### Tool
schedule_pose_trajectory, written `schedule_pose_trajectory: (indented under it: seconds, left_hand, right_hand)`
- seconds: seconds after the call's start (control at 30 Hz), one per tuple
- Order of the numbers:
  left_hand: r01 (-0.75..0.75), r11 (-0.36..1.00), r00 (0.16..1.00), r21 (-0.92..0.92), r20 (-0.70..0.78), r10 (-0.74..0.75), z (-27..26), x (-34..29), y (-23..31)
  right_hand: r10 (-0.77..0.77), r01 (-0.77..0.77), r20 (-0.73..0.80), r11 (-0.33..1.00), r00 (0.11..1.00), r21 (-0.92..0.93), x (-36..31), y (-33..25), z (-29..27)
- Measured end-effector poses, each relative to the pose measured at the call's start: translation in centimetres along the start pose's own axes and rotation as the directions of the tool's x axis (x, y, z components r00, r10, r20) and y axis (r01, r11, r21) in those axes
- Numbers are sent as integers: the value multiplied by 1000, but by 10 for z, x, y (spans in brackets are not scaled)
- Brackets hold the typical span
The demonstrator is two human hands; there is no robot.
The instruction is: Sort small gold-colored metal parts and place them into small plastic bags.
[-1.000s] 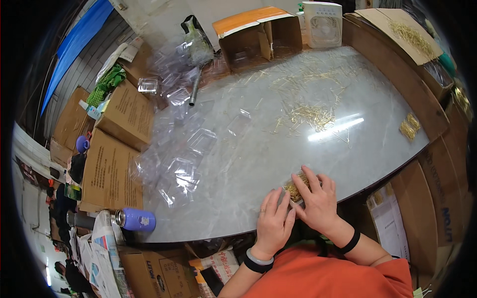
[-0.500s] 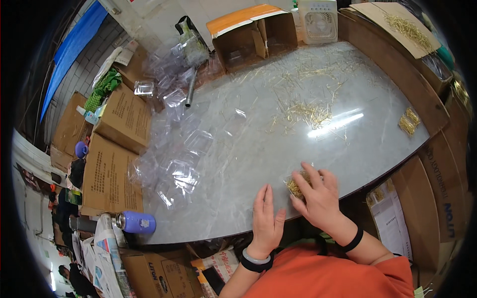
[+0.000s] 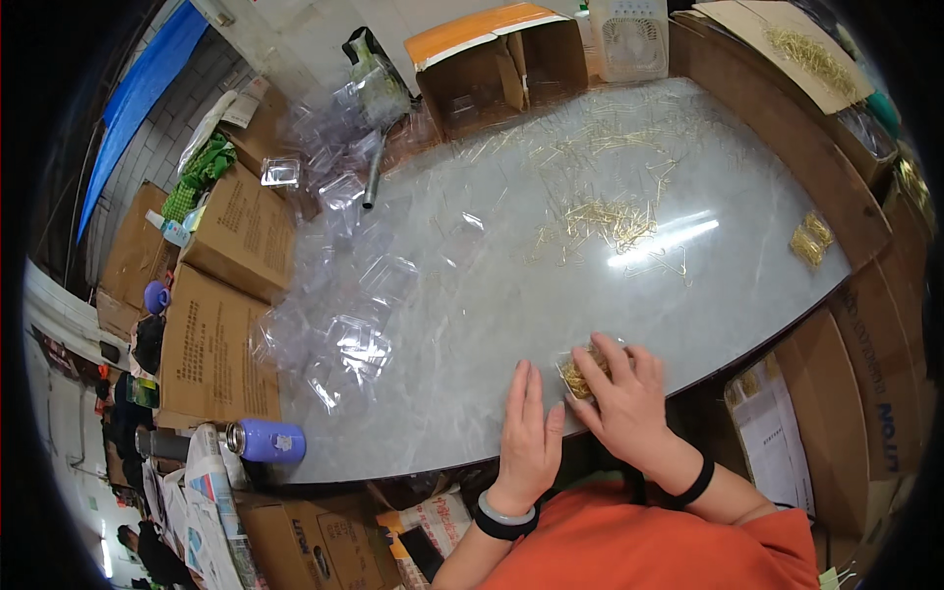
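Observation:
Near the table's front edge, my right hand (image 3: 621,393) is curved over a small clear plastic box (image 3: 560,372) with its thumb at the near side and its fingers across the top and far side. The box is filled with thin gold wire hooks (image 3: 580,382), and part of it is hidden under the hand. Just to the left, my left hand (image 3: 529,433) stands on edge over the table with straight fingers, the thumb apart and nothing in it. A loose heap of gold hooks (image 3: 615,226) lies farther off on the grey table (image 3: 472,354).
Clear plastic box parts (image 3: 344,354) pile up at left beside cardboard boxes (image 3: 216,354) and a purple bottle (image 3: 270,441). Two filled packs (image 3: 811,239) lie at the right edge. A divided carton (image 3: 497,74) and a white fan (image 3: 632,39) stand at the back.
My right hand and the small box under it have shifted slightly left and toward me. My left hand has stayed almost in place.

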State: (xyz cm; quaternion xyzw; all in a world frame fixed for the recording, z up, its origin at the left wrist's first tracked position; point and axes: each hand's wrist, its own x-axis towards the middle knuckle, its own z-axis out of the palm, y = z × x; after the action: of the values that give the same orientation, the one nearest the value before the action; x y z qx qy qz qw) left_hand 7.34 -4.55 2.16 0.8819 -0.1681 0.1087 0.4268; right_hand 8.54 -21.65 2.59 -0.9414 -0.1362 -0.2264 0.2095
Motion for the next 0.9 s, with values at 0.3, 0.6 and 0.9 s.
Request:
schedule_pose_trajectory:
  seconds: [0.3, 0.6, 0.9]
  left_hand:
    - [-33, 989, 999, 142, -5, 35, 9, 4, 1]
    - [-122, 973, 992, 195, 35, 117, 3, 11, 5]
    - [-123, 983, 992, 133, 45, 118, 8, 20, -4]
  right_hand:
    - [9, -8, 52, 1000, 999, -10, -1, 2, 1]
    - [35, -36, 43, 999, 998, 20, -3, 2, 2]
    - [56, -57, 37, 998, 998, 19, -2, 3, 3]
